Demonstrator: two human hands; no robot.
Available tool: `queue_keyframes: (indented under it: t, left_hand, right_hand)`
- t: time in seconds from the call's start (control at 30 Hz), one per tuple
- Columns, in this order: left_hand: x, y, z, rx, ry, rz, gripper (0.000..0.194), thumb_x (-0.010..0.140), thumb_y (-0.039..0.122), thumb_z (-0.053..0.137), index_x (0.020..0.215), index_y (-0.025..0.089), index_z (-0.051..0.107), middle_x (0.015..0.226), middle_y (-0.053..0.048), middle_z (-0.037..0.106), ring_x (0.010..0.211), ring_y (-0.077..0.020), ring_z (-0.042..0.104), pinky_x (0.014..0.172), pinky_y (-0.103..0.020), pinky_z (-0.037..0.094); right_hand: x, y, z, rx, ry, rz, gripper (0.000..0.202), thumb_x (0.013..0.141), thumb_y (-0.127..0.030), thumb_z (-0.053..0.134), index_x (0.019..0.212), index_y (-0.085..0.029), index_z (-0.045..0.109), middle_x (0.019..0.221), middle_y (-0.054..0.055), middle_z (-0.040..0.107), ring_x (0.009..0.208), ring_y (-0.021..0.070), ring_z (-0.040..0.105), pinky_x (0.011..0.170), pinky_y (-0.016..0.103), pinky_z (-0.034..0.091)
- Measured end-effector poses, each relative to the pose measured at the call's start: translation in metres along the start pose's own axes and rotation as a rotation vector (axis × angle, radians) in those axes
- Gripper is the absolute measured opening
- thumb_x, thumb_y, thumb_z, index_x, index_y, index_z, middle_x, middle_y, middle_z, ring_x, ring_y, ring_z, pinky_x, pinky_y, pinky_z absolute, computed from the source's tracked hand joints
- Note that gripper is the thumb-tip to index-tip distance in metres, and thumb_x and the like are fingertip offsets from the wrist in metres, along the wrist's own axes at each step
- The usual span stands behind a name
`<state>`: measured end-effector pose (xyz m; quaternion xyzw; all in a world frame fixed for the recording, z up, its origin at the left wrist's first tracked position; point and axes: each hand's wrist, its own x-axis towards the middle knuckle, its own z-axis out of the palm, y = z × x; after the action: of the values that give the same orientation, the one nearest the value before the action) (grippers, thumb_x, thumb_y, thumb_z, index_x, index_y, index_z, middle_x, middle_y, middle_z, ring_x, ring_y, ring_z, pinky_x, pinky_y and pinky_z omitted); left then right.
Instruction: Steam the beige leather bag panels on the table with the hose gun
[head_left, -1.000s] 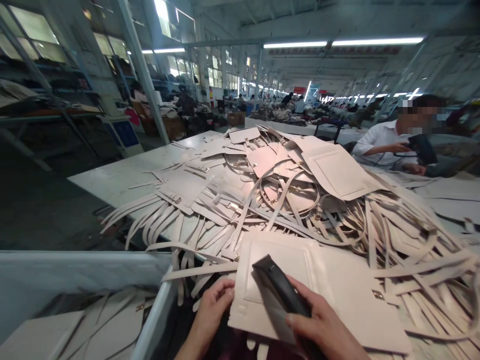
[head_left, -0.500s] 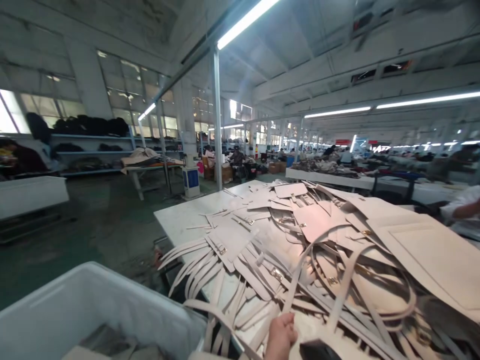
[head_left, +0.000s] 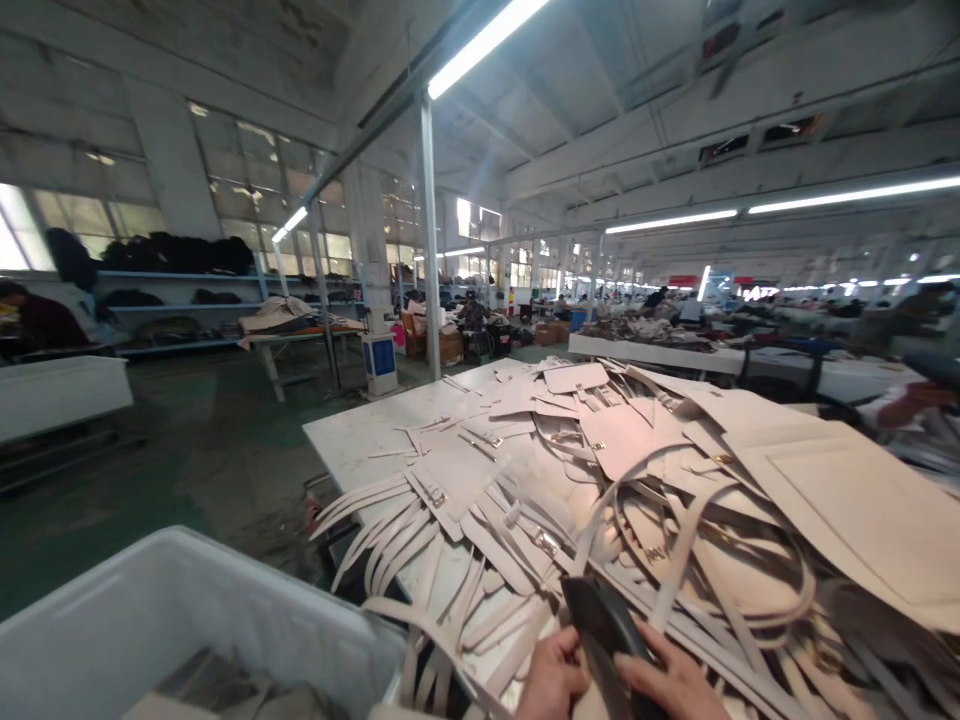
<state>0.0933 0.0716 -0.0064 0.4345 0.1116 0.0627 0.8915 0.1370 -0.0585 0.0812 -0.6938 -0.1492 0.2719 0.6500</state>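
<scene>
At the bottom of the head view, my left hand [head_left: 553,677] has its fingers closed at the edge of a pale piece; what they pinch is too small to make out. Just to its right, my right hand [head_left: 671,675] is wrapped round a black tool [head_left: 609,628], which points up and away from me. Beige leather-like pieces, long straps [head_left: 682,560] and parts with metal buckles lie heaped on the white table [head_left: 337,432] beyond both hands. Several strap ends hang over its left edge.
A white plastic bin [head_left: 184,560] with grey-beige pieces inside stands at the lower left. A large beige panel [head_left: 855,500] lies at the right of the heap. A person's arm [head_left: 904,405] shows at the right edge.
My right hand has come into view with the black tool, which has risen from the bottom edge to beside my left hand.
</scene>
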Motion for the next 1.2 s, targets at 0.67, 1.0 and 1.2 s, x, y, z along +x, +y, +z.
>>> queue_keyframes:
  t: [0.67,1.0,1.2]
  left_hand:
    - [-0.013,0.014,0.018,0.177,-0.083,-0.123,0.056,0.061,0.016,0.069,0.115,0.016,0.052,0.086,-0.006,0.069,0.075,-0.0223,0.065,0.066,-0.03,0.051]
    - [-0.01,0.009,0.014,0.466,0.028,-0.052,0.057,0.063,0.026,0.069,0.114,0.014,0.047,0.112,-0.009,0.061,0.103,-0.0251,0.057,0.081,-0.03,0.049]
    - [-0.008,-0.002,0.011,0.579,0.072,-0.011,0.059,0.061,0.024,0.069,0.114,0.015,0.046,0.107,-0.007,0.064,0.095,-0.0234,0.061,0.079,-0.028,0.05]
  right_hand:
    - [-0.071,0.013,-0.017,0.23,0.002,0.033,0.061,0.058,-0.009,0.057,0.117,-0.022,0.05,0.051,-0.008,0.053,0.03,0.0074,0.046,0.027,0.017,0.042]
    - [-0.144,0.018,-0.109,0.086,0.302,0.23,0.069,0.07,-0.023,0.055,0.134,-0.024,0.028,0.05,-0.006,0.055,0.036,0.0139,0.054,0.029,0.02,0.045]
    - [-0.135,0.025,-0.149,-0.004,0.157,0.362,0.069,0.066,-0.016,0.051,0.132,-0.024,0.033,0.042,-0.006,0.053,0.033,0.0142,0.053,0.029,0.02,0.043]
